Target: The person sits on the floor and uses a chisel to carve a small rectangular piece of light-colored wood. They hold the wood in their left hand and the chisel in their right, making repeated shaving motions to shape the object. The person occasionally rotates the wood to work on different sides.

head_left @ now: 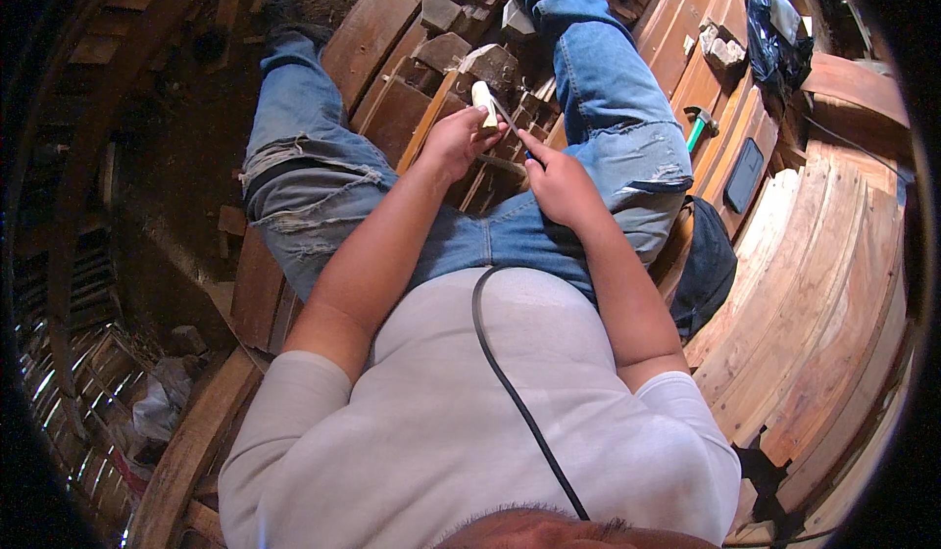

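Note:
In front of my lap, my left hand [459, 143] is closed around a short, pale, rounded piece [481, 95], perhaps wood; its upper end sticks out past the fingers. My right hand [565, 186] grips a slim tool that looks like a knife [506, 116], with a bit of blue handle showing at the fingers. Its narrow dark blade slants up to the left and lies against or very close to the pale piece. Whether the edge touches it, I cannot tell.
Wood blocks and offcuts [443, 52] lie between my legs. To the right are a green-handled hammer [698, 129], a dark phone [745, 174], a dark cap [704, 273] and a black plastic bag [779, 44]. Long boards [799, 304] are stacked at the lower right.

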The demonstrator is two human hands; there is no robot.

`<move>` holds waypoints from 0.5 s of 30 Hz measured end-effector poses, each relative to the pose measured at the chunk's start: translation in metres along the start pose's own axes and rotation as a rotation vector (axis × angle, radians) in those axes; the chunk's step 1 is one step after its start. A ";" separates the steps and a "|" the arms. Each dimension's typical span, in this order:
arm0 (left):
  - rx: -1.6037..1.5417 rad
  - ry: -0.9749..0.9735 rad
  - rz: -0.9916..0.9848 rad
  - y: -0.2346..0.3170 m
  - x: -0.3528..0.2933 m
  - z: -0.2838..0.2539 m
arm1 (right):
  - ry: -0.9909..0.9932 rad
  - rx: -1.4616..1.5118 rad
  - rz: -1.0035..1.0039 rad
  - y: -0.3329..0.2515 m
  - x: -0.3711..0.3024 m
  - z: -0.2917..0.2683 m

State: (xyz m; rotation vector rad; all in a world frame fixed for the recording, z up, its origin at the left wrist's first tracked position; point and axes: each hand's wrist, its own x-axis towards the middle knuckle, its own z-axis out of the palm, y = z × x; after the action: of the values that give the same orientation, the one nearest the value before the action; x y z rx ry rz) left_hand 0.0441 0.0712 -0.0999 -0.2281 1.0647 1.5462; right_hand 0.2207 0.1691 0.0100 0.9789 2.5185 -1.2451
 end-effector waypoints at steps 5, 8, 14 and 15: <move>0.015 0.013 0.017 0.001 -0.007 0.009 | 0.010 -0.046 0.030 -0.007 0.002 0.004; 0.030 0.025 0.004 0.001 -0.008 0.011 | -0.005 -0.114 0.071 -0.016 0.008 0.007; 0.053 0.023 0.005 -0.003 -0.007 0.011 | 0.058 -0.116 0.012 -0.002 0.038 0.017; 0.059 0.015 0.005 -0.004 -0.005 0.009 | 0.063 -0.111 0.001 -0.001 0.039 0.017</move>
State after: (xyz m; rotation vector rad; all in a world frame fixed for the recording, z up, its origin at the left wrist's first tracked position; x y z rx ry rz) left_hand 0.0531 0.0735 -0.0936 -0.1967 1.1219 1.5171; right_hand 0.1877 0.1745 -0.0169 1.0092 2.6025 -1.0770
